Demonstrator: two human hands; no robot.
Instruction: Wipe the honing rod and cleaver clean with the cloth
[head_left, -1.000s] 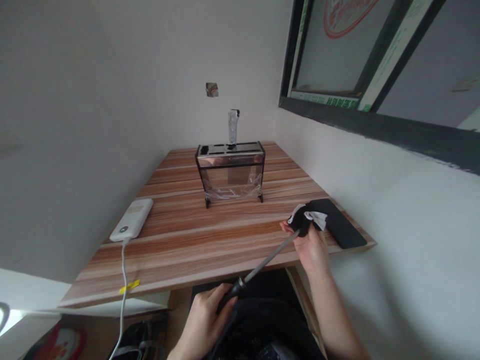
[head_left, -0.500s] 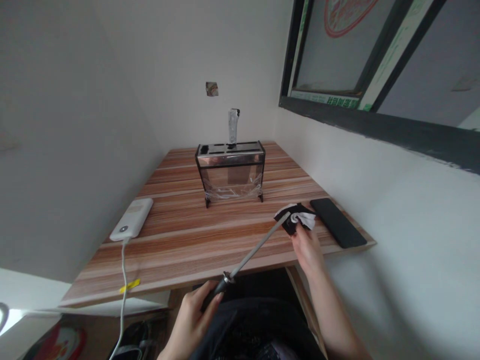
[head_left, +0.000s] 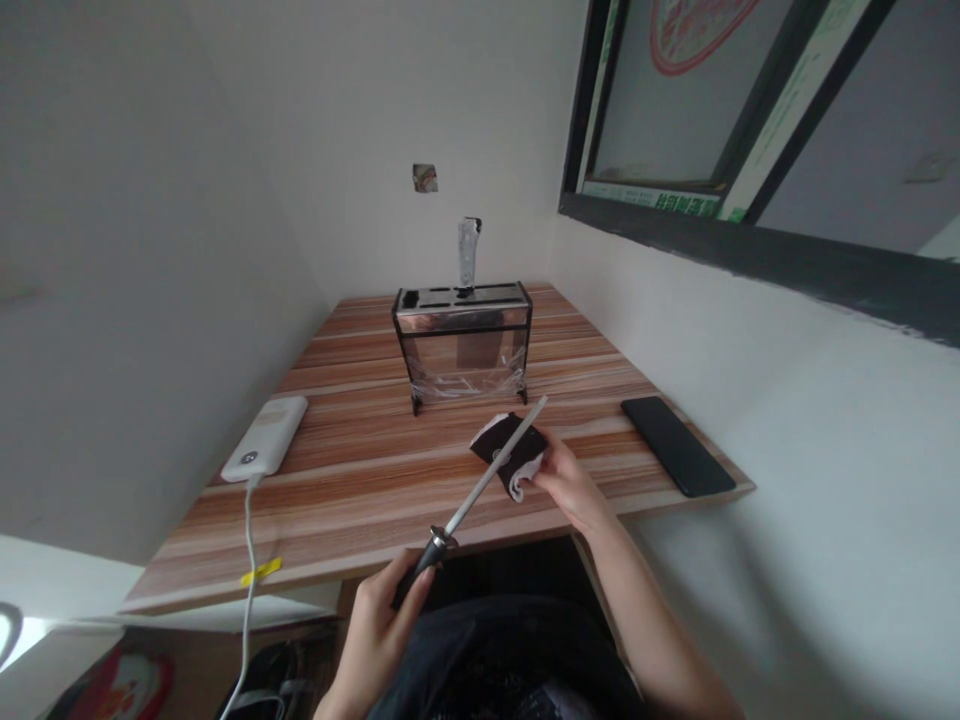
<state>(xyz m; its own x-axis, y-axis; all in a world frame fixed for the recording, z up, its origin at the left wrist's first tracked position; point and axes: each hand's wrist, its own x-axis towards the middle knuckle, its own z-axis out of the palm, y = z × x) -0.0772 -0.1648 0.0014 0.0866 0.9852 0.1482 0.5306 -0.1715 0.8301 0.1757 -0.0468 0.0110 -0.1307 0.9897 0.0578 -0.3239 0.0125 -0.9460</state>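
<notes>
My left hand (head_left: 379, 625) is closed around the black handle of a honing steel (head_left: 487, 476), whose grey rod slants up and to the right over the wooden table (head_left: 360, 470). My right hand (head_left: 574, 485) pinches a black and white cloth (head_left: 510, 452) against the upper part of the rod. The rod's tip pokes out above the cloth. A clear knife block (head_left: 462, 342) with a metal top stands further back on the table, with one wrapped handle sticking up from it.
A white power bank (head_left: 265, 450) lies at the table's left, its white cable (head_left: 246, 580) hanging over the front edge past a yellow tag. A black phone (head_left: 677, 444) lies at the right edge. White walls close in on both sides, with a dark-framed window (head_left: 750, 120) on the right.
The steel has swung left and up, away from the phone. My right hand has followed with the cloth, which now sits partway down the rod rather than at its tip.
</notes>
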